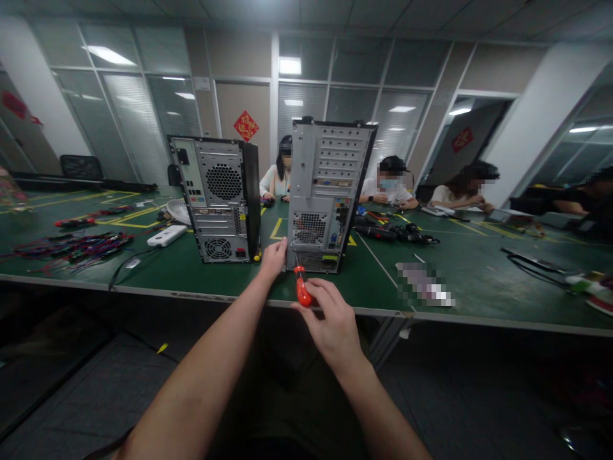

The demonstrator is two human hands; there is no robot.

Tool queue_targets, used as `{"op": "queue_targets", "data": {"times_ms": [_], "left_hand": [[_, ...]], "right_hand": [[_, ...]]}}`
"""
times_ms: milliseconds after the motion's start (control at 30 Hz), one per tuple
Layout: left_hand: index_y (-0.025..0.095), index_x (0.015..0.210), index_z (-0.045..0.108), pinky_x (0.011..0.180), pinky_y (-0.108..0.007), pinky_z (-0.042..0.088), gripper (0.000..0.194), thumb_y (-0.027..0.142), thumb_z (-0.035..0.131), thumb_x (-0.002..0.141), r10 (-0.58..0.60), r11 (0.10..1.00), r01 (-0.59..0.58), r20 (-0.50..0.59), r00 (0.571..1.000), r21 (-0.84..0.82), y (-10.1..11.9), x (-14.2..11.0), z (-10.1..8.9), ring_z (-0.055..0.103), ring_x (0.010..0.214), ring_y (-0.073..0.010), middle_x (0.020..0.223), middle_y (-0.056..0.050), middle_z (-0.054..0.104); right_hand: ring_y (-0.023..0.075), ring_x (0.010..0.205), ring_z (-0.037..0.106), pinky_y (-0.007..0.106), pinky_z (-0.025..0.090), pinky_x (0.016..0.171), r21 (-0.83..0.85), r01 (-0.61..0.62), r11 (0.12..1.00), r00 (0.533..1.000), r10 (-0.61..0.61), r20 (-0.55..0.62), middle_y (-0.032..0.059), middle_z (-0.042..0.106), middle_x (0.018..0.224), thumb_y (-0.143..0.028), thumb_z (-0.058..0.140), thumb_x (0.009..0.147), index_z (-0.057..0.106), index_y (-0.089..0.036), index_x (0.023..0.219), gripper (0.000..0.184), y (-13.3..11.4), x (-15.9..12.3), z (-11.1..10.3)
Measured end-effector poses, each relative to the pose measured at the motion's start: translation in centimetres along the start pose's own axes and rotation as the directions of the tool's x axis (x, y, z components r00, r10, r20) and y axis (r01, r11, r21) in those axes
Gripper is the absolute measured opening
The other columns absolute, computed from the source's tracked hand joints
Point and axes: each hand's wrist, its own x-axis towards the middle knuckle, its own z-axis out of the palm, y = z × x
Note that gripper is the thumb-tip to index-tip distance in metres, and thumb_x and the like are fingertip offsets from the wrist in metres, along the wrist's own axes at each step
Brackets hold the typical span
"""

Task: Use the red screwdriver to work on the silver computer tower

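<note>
A grey computer tower (305, 185) stands upright near the front edge of the table, its back panel facing me. My left hand (274, 260) grips its lower left edge, fingers partly hidden behind the case. In my right hand (332, 313) is a screwdriver (301, 287) with a red and black handle, held between thumb and fingers. Its shaft points up at the bottom left of the back panel; whether the tip sits in a screw is too small to tell. Left of my left hand stands a second, black computer tower (251, 198), also showing its back.
The green table (498, 281) carries bundled wires (81, 249), a white power strip (166, 235), another red screwdriver (74, 222) and black cables (412, 235). A blurred-out flat object (424, 283) lies to the right. Several people sit across the table.
</note>
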Motion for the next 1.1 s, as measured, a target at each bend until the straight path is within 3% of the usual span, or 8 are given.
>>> {"op": "queue_targets", "data": {"times_ms": [167, 433, 633, 733, 900, 1100], "left_hand": [[0.02, 0.066, 0.058, 0.056, -0.026, 0.043, 0.065, 0.075, 0.039, 0.095, -0.006, 1.0, 0.006, -0.009, 1.0, 0.003, 0.24, -0.03, -0.02, 0.055, 0.06, -0.0163, 0.059, -0.001, 0.057], [0.02, 0.068, 0.059, 0.055, -0.026, 0.044, 0.066, 0.076, 0.039, 0.095, -0.004, 1.0, 0.004, -0.001, 1.0, 0.001, 0.18, -0.02, -0.03, 0.057, 0.06, -0.017, 0.059, -0.002, 0.058], [0.019, 0.066, 0.059, 0.055, -0.026, 0.044, 0.067, 0.076, 0.039, 0.096, 0.013, 1.0, -0.013, -0.014, 1.0, 0.006, 0.16, 0.05, -0.01, 0.057, 0.059, -0.0168, 0.057, -0.003, 0.058], [0.02, 0.065, 0.058, 0.055, -0.026, 0.043, 0.066, 0.075, 0.038, 0.096, 0.014, 1.0, -0.014, -0.006, 1.0, 0.011, 0.17, 0.0, -0.04, 0.056, 0.058, -0.0165, 0.057, -0.002, 0.058], [0.02, 0.066, 0.059, 0.053, -0.027, 0.043, 0.066, 0.075, 0.038, 0.097, 0.007, 1.0, -0.007, 0.007, 1.0, 0.007, 0.24, -0.1, -0.09, 0.056, 0.057, -0.0166, 0.057, -0.002, 0.058], [0.019, 0.066, 0.06, 0.055, -0.026, 0.045, 0.066, 0.076, 0.041, 0.095, 0.002, 1.0, -0.002, -0.014, 1.0, 0.0, 0.23, 0.0, -0.06, 0.058, 0.06, -0.0169, 0.058, -0.003, 0.059]], "right_hand": [[0.0227, 0.131, 0.066, 0.038, 0.055, 0.114, 0.004, 0.09, 0.996, 0.99, -0.09, 0.107, 0.0121, 0.068, 0.143, -0.007, 0.05, 0.103, 0.069, -0.021, 0.137, 0.041, -0.1, 0.15, -0.18], [0.0261, 0.108, 0.074, 0.038, 0.063, 0.098, -0.004, -0.003, 1.0, 1.0, 0.003, 0.031, 0.0142, 0.073, 0.122, -0.026, 0.076, 0.094, 0.073, -0.018, 0.123, 0.03, 0.03, -0.02, 0.0], [0.0227, 0.132, 0.066, 0.038, 0.055, 0.113, 0.012, 0.095, 0.995, 0.989, -0.096, 0.111, 0.012, 0.067, 0.144, -0.007, 0.049, 0.103, 0.068, -0.022, 0.138, 0.042, -0.12, 0.07, -0.06], [0.0235, 0.129, 0.068, 0.04, 0.057, 0.112, 0.009, 0.079, 0.997, 0.993, -0.079, 0.086, 0.0122, 0.069, 0.141, -0.009, 0.053, 0.102, 0.068, -0.022, 0.137, 0.04, -0.12, 0.03, -0.06], [0.0254, 0.109, 0.074, 0.038, 0.064, 0.096, 0.017, -0.02, 1.0, 0.999, 0.019, 0.039, 0.0132, 0.073, 0.124, -0.025, 0.074, 0.095, 0.073, -0.02, 0.123, 0.029, 0.06, -0.06, 0.08], [0.0229, 0.129, 0.068, 0.039, 0.056, 0.112, 0.006, 0.083, 0.997, 0.991, -0.083, 0.103, 0.0118, 0.069, 0.141, -0.008, 0.052, 0.102, 0.069, -0.022, 0.136, 0.04, -0.19, 0.19, -0.19]]}}
